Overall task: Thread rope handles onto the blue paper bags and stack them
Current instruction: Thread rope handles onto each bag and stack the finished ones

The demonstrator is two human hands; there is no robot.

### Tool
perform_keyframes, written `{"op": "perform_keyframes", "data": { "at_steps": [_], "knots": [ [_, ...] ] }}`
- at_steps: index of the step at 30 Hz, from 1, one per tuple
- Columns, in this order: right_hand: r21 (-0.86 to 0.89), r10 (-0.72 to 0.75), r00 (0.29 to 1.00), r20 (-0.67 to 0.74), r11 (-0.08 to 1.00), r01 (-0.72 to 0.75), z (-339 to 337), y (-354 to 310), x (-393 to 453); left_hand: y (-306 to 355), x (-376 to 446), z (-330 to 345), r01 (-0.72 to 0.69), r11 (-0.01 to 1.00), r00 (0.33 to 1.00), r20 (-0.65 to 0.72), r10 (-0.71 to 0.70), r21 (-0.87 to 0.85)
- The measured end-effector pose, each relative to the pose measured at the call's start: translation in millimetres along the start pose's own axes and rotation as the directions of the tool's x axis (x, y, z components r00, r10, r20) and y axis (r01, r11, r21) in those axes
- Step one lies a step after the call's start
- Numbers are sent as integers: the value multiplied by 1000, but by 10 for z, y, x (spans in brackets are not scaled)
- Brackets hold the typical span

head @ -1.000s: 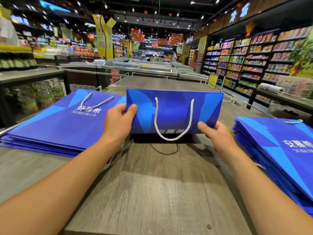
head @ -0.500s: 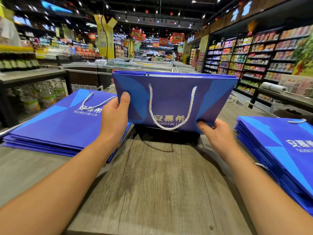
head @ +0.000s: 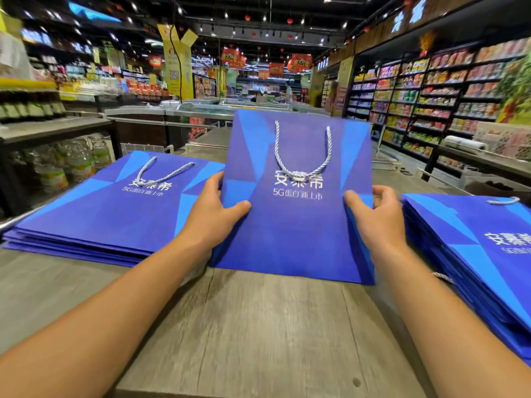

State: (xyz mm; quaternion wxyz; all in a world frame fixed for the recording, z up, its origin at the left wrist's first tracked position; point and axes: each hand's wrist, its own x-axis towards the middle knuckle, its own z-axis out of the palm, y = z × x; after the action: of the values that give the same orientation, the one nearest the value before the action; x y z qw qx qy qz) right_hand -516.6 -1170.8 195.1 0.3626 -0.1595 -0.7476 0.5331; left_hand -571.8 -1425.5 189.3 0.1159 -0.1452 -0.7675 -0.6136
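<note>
Bag (head: 290,225) now tipped flat-faced — both hands (head: 212,216) (head: 376,222) gripping its edges

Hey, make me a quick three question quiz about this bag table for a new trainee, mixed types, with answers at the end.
1. True or false: the held bag already has a rope handle.
2. Which hands grip it? A) left only B) right only C) both
3. Fill in: the stack whose top bag shows a full handle loop lies on the person's ____ side.

Key: 1 true. 2 C, left hand and right hand. 3 left, the left stack.
</note>
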Motion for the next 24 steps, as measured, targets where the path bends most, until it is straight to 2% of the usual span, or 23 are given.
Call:
{"op": "perform_keyframes", "data": {
  "at_steps": [2,4,7,10,13,16,20,24],
  "knots": [
    [-147,46,997,62,988,-36,-16,24,-5,-3,-34,21,8,991,998,60,-17,134],
    [-354,107,977,182,935,-37,-14,31,-37,-17,-59,45,-4,949,991,128,-38,316],
    [-621,190,935,300,783,40,-10,94,-26,-40,-65,75,-52,828,963,248,-108,559],
    [-767,271,893,360,631,118,6,116,-37,-65,-47,115,-120,689,933,319,-167,715],
    [-758,266,868,419,629,173,27,96,-62,-73,-46,176,-191,624,897,393,-204,758],
    [-704,171,832,528,635,317,78,113,-69,-54,-77,220,-273,578,839,485,-249,769],
    [-619,74,787,613,664,420,189,119,-125,-15,-77,193,-283,586,834,497,-241,759],
    [-622,49,756,653,604,498,315,153,-172,-20,-68,204,-303,581,848,492,-197,755]
  ]
}}
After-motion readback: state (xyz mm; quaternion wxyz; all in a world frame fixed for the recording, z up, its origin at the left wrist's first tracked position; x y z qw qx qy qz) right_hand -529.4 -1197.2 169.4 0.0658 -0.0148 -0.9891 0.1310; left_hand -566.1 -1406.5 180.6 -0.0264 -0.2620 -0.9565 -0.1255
